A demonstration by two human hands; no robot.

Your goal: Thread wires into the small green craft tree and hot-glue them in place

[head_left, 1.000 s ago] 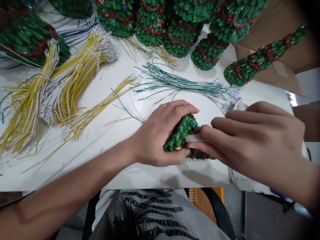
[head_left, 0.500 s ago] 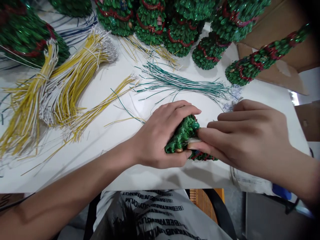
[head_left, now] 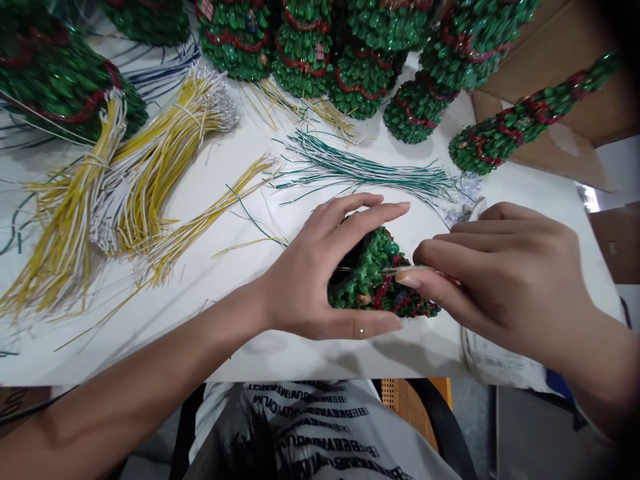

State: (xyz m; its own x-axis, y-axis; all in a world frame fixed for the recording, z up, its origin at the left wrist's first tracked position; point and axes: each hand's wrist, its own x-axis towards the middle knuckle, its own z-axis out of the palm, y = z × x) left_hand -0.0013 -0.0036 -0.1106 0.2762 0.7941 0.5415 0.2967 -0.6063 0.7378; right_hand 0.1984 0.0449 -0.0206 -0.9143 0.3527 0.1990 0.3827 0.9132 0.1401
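Note:
A small green model Christmas tree (head_left: 373, 280) with a red garland lies on its side near the front edge of the white table (head_left: 215, 320). My left hand (head_left: 320, 273) cups its base end, thumb underneath and fingers stretched out above it. My right hand (head_left: 505, 280) pinches a thin wire (head_left: 400, 269) between thumb and forefinger, held against the side of the tree.
Bundles of yellow-and-white wires (head_left: 120, 180) lie at the left and green wires (head_left: 365, 170) fan out behind the hands. Several finished green trees (head_left: 360, 60) stand along the back, one lying tilted (head_left: 520, 123) at the right before a cardboard box (head_left: 565, 60).
My left hand's fingers have lifted and straightened off the tree, which has turned to show more garland. My right hand drew back slightly with the wire in its pinch.

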